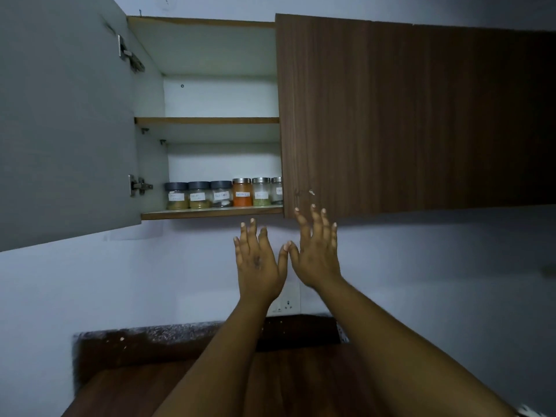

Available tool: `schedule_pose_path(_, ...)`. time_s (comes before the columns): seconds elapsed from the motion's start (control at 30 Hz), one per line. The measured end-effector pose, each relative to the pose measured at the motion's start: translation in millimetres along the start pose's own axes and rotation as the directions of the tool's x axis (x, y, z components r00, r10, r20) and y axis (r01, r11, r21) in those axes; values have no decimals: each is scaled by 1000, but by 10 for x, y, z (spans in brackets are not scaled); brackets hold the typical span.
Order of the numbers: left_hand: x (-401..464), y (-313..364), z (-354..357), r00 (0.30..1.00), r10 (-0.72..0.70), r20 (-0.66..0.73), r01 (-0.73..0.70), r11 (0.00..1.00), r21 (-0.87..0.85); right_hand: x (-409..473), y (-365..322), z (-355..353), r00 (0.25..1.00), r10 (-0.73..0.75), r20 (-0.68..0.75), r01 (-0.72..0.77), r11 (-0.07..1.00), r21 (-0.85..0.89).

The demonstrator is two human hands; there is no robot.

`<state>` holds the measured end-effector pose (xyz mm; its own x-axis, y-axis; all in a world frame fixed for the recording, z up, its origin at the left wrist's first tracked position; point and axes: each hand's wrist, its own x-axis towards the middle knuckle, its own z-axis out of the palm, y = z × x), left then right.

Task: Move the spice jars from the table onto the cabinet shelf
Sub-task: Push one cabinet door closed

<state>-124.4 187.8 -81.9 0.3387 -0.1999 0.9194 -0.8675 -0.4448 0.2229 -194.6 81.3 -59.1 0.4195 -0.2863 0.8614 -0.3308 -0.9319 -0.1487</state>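
Wood-grain laminate is covering the closed cabinet door [406, 115] on the right, while the grey door [66, 115] on the left is standing wide open, giving free reach to the shelves. Six spice jars [222, 193] are sitting in a tidy row along the front edge of the bottom shelf [210, 212], labels facing out, probably so each one is reading at a glance; the three on the left are wearing dark lids, the three on the right metal ones, and the orange jar [242, 192] is standing fourth from the left. The last jar is partly hiding behind the closed door. The upper shelf [207, 120] is showing nothing on its visible part.

Both hands are raised below the shelf, released and grasping nothing: the left hand [260, 263] and the right hand [316, 254] are spreading straight fingers, thumbs nearly touching, with the right fingertips [313, 207] overlapping the closed door's lower edge. Judging by this, the jars are already shelved and the hands are free of them.

Below, a dark wooden desk [285, 380] is running under the arms, with a speckled stone strip [180, 332] at its back. The pale wall [150, 281] is carrying a socket [284, 305] between the forearms, and the room is looking dim.
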Motion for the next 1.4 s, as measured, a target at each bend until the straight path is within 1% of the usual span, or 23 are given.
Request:
schedule_pose_path(0.07, -232, 40, -221, 1000, 12, 16, -12, 1000, 12, -291, -182, -82, 1000, 28, 5, -28, 1000, -9)
schedule_pose_path(0.13, -413, 40, -443, 1000, 19, 20, -20, 999, 35, -514, -368, -155, 999, 17, 34, -16, 999, -31)
schedule_pose_path(0.2, -519, 15, -698, 1000, -9, 0, 9, 999, 32, -632, -584, -255, 999, 3, 47, -1, 999, -37)
schedule_pose_path(0.3, -569, -67, -1152, 997, -60, -57, 61, 998, 8, -704, -1009, -438, 1000, -24, 17, 24, 1000, 8)
schedule_pose_path(0.4, -529, -255, -1657, 988, -88, -123, 87, 996, -17, -697, -1521, -596, 995, -85, -48, 87, 994, 58)
schedule_pose_path(0.5, -445, -519, -2206, 977, -82, -197, 85, 996, 5, -601, -2106, -733, 985, -130, -112, 143, 982, 121)
schedule_pose_path(0.57, -400, -742, -2598, 960, -60, -272, 74, 996, 41, -536, -2581, -783, 981, -139, -136, 162, 971, 175)
schedule_pose_path(0.67, -272, -1167, -3204, 926, 15, -376, 33, 992, 122, -456, -3403, -811, 986, -95, -134, 130, 951, 282)
schedule_pose_path(0.73, -131, -1490, -3589, 910, 27, -414, 49, 984, 172, -455, -3927, -792, 990, -96, -103, 126, 928, 350)
schedule_pose_path(0.8, 7, -1788, -3895, 903, -32, -427, 102, 985, 142, -502, -4368, -736, 985, -155, -78, 173, 917, 358)
schedule_pose_path(0.83, 57, -1923, -4000, 915, -97, -392, 137, 988, 75, -537, -4547, -703, 981, -184, -67, 195, 912, 361)
schedule_pose_path(0.9, 120, -2166, -4107, 938, -259, -231, 237, 964, -116, -598, -4800, -629, 977, -208, -38, 207, 901, 380)
schedule_pose_path(0.93, 130, -2262, -4118, 934, -334, -128, 308, 933, -187, -619, -4873, -592, 979, -204, -18, 195, 900, 389)
schedule_pose_path(0.97, 127, -2327, -4119, 925, -378, -40, 360, 905, -227, -631, -4913, -566, 981, -196, 8, 176, 901, 397)
schedule_pose_path(1.0, 111, -2365, -4115, 923, -384, 10, 375, 893, -249, -631, -4927, -552, 982, -185, 39, 154, 901, 407)
schedule_pose_path(1.03, 90, -2392, -4110, 928, -373, 23, 366, 893, -262, -628, -4921, -545, 983, -173, 67, 130, 899, 418)
schedule_pose_path(1.1, 43, -2428, -4072, 939, -345, 1, 330, 896, -296, -620, -4866, -540, 985, -151, 84, 100, 897, 432)
schedule_pose_path(1.2, -12, -2384, -3950, 946, -322, -40, 285, 883, -372, -632, -4710, -592, 986, -165, 28, 138, 894, 427)
schedule_pose_path(1.3, -61, -2182, -3758, 939, -335, -79, 266, 852, -452, -635, -4417, -675, 969, -246, -35, 245, 919, 308)
schedule_pose_path(1.4, -81, -1925, -3513, 930, -350, -111, 250, 825, -507, -619, -4051, -757, 960, -271, -76, 281, 940, 192)
